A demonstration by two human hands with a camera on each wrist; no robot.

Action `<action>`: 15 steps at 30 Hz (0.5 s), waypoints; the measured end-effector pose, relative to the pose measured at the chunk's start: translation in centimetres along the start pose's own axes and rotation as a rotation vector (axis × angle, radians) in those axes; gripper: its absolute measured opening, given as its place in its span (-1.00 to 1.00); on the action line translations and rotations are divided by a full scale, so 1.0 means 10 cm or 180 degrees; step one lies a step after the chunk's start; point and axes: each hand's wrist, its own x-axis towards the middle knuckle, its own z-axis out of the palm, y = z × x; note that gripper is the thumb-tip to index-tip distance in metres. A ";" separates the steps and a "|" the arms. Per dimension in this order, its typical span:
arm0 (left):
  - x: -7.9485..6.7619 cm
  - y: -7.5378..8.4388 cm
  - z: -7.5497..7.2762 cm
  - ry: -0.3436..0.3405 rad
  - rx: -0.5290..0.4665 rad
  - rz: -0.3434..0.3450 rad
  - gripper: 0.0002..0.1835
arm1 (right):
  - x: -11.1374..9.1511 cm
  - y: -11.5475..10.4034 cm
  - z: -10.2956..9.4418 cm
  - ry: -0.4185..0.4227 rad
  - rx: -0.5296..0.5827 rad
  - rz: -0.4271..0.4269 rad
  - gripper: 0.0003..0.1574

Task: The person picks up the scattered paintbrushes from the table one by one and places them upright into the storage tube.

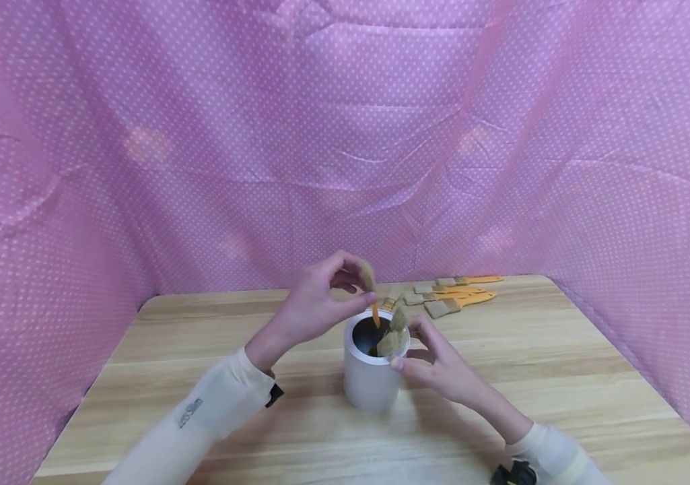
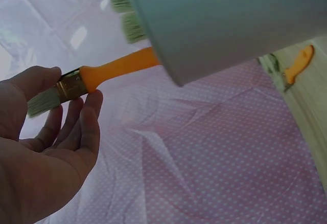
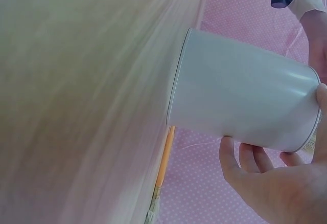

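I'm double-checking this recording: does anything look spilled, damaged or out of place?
Nothing stands out. The cup stands upright, and the left hand holds a brush with its handle pointing down into it. Other brushes lie loosely on the table; no spill or damage shows.

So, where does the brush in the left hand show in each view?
Head: brush just below and right of centre, handle down.
Left wrist: left of centre, pinched by the left hand.
Right wrist: not visible.
Shared landmark: the white container, in all three views.
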 end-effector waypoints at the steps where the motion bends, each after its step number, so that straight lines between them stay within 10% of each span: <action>1: 0.01 -0.03 0.02 -0.0041 0.0052 -0.0039 -0.69 | 0.00 0.00 0.00 0.0002 0.0004 0.0002 -0.32; 15: 0.05 -0.35 0.18 -0.0552 0.0817 -0.0580 -0.61 | 0.00 0.01 -0.01 -0.0014 -0.0015 0.0018 -0.31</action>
